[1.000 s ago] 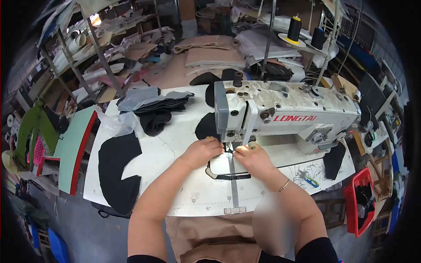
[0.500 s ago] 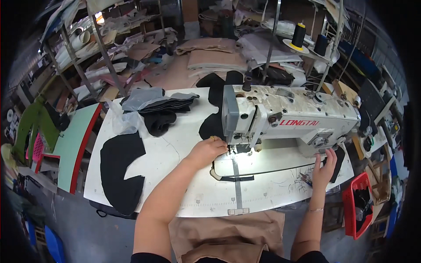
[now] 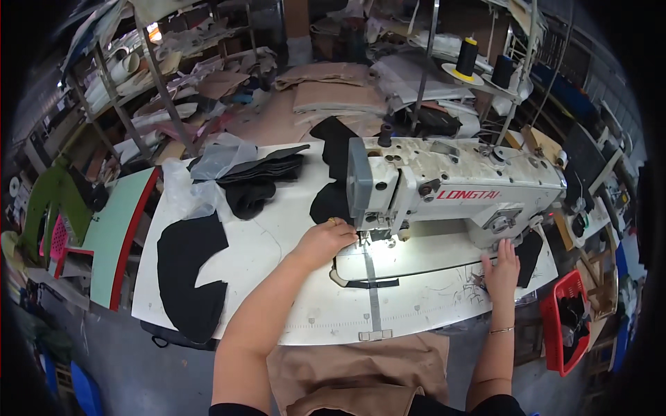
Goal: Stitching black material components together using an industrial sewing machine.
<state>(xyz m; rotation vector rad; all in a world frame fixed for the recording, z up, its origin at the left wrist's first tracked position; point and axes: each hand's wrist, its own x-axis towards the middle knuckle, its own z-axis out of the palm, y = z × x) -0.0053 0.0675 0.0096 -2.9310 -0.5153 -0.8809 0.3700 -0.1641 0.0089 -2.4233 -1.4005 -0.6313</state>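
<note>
A white sewing machine [image 3: 451, 184] stands on the pale tabletop, its lamp lighting the needle area. My left hand [image 3: 325, 244] is closed just left of the presser foot, fingertips pinched together. Whatever is between them is hidden behind the fingers. Right beyond that hand, black cut fabric [image 3: 330, 201] lies against the machine head and stretches away behind it. My right hand [image 3: 502, 270] rests open by the right end of the machine bed, fingers stretched forward and thumb apart. Loose thread scraps [image 3: 472, 290] lie beside it. A narrow black strip [image 3: 373, 283] lies along the bed's front edge.
A large curved black fabric piece [image 3: 189, 277] lies at the table's left. Behind it sit stacked black pieces [image 3: 267, 173] and clear plastic [image 3: 187, 191]. Another black piece [image 3: 530, 258] is right of my right hand. A red basket [image 3: 565, 322] stands at lower right; thread cones [image 3: 466, 57] stand behind.
My right hand has turned down from a raised, spread pose to lie flatter by the machine. My left hand stays by the needle. A black piece behind the machine head has gone from sight.
</note>
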